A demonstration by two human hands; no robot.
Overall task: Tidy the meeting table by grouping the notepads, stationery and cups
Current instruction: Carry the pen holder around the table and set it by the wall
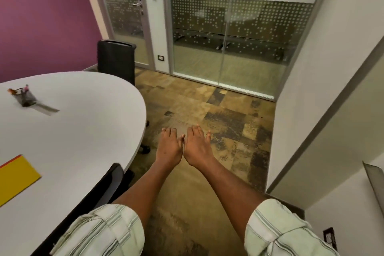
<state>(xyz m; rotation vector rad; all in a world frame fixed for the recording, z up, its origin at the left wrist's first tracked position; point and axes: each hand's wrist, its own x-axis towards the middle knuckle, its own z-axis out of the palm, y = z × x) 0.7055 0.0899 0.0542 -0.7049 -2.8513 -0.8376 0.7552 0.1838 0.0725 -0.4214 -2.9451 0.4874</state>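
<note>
My left hand [169,147] and my right hand [197,147] are stretched out in front of me over the carpet, side by side with thumbs nearly touching. Both have straight fingers and hold nothing. They are to the right of the white oval meeting table [83,131], not above it. On the table, a dark mesh pen holder [26,97] with a few pens stands at the far left. A yellow notepad [16,176] with a red edge lies at the near left, partly cut off by the frame.
A black chair [116,62] stands at the table's far end, and another black chair's back [99,189] is tucked against the near edge. Glass partitions and a door [128,16] close the room ahead. A white wall [332,89] runs along the right.
</note>
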